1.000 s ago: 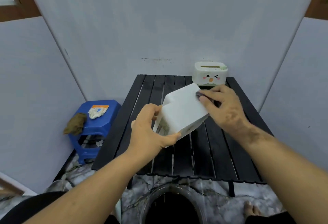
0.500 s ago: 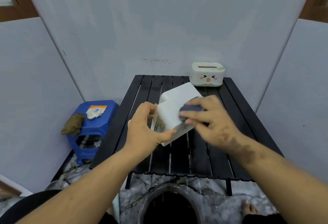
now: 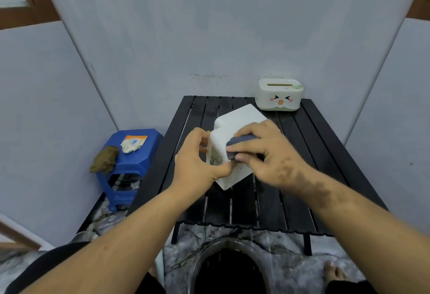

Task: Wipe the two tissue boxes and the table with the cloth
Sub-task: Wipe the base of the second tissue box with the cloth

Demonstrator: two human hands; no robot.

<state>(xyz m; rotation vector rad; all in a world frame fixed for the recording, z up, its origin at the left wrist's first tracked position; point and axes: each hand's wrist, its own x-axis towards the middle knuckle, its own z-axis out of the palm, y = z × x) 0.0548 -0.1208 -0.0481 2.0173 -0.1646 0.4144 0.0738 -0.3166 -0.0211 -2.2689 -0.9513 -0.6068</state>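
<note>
A plain white tissue box (image 3: 235,128) is tilted on its side above the black slatted table (image 3: 290,189). My left hand (image 3: 197,161) grips its near-left end, thumb on the front face. My right hand (image 3: 267,154) holds a dark blue-grey cloth (image 3: 237,144) against the box's upper side, with its fingers curled over the cloth. A second white tissue box (image 3: 279,94) with a cartoon face stands upright at the table's far right corner.
A blue plastic stool (image 3: 130,168) stands left of the table, with a brown rag (image 3: 103,158) and a small packet (image 3: 132,142) on it. Grey walls close in on three sides. A round dark bin (image 3: 228,268) sits below the table's near edge. Bare toes (image 3: 332,270) show at the lower right.
My right hand has slid the cloth from the box's far end toward its near-left end. The box has stayed tilted in my left hand's grip.
</note>
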